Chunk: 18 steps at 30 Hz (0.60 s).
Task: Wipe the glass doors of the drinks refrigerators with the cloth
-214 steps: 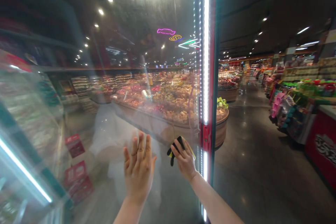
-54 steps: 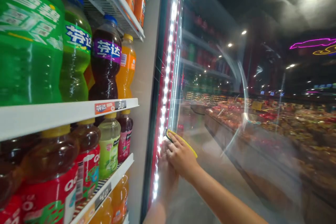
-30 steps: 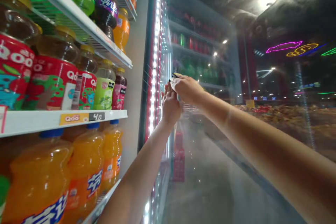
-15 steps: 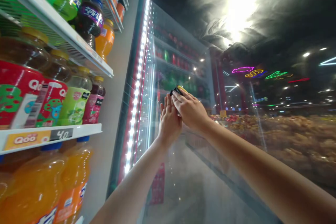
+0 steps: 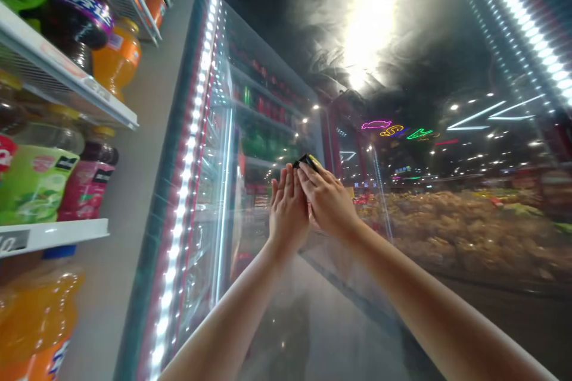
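My right hand presses a small black item with a yellow edge against the glass door. Its fingers lie over most of that item, so its exact kind cannot be told. Close beside it, my left hand lies flat with fingers stretched upward, the fingertips near the item's lower left edge. The two hands touch along their inner sides. The glass looks hazy and streaked around a bright reflection above the hands.
Drink shelves stand at the left, with a pink-labelled bottle, an orange soda bottle and a white shelf edge. A lit LED strip runs along the door frame. Through the glass show heaped goods and neon signs.
My view has swung right, so the shelves slide left and a second light strip appears at upper right. Both hands remain together on the glass with the black item.
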Available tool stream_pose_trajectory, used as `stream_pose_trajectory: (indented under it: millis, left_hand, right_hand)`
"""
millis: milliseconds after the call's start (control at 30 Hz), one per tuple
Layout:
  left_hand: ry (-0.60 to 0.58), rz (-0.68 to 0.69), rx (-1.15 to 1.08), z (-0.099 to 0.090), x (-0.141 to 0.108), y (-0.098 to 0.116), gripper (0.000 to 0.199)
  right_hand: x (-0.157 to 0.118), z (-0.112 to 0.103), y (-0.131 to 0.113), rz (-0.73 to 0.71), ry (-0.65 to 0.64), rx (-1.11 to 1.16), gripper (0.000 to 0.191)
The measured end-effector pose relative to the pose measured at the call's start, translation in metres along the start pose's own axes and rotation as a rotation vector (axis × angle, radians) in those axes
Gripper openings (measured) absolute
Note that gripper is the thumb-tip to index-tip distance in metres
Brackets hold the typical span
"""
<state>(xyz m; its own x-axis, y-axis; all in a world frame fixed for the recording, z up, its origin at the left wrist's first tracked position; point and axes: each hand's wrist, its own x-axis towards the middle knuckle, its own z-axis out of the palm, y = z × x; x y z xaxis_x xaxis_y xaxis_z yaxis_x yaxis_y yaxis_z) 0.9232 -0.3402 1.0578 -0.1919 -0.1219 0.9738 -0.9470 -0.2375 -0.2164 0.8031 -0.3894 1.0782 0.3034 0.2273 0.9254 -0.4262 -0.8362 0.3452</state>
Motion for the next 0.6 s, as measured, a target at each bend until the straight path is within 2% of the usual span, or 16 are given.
stream_pose_trajectory:
  millis: [100,200,267,333,433,500,600]
  left_hand:
    - [-0.063,0.047,-0.071,-0.003,0.037,0.020,0.061]
    - [-0.078,0.012,-0.112,-0.012,0.058,0.017,0.060]
    - [-0.049,-0.027,-0.121,-0.014,0.049,0.011,0.061]
    - [-0.013,-0.017,-0.122,-0.010,0.029,0.011,0.063]
    - [0.017,0.048,-0.109,0.002,0.004,0.029,0.062]
    - [0.009,0.070,-0.107,0.008,0.006,0.048,0.061]
    - [-0.013,0.064,-0.116,0.008,0.034,0.067,0.060]
  right_hand:
    - [0.012,-0.018,0.027,0.079,0.057,-0.009,0.058]
    - [0.028,-0.020,0.033,0.131,0.080,-0.032,0.055]
    - [0.024,-0.016,0.027,0.114,0.068,-0.047,0.052]
    - [0.006,-0.015,0.021,0.073,0.044,-0.054,0.052]
    - [-0.030,-0.024,0.025,0.038,0.010,-0.067,0.053]
    - [-0.042,-0.035,0.039,0.049,0.006,-0.087,0.054]
    - [-0.029,-0.049,0.061,0.106,0.047,-0.113,0.057]
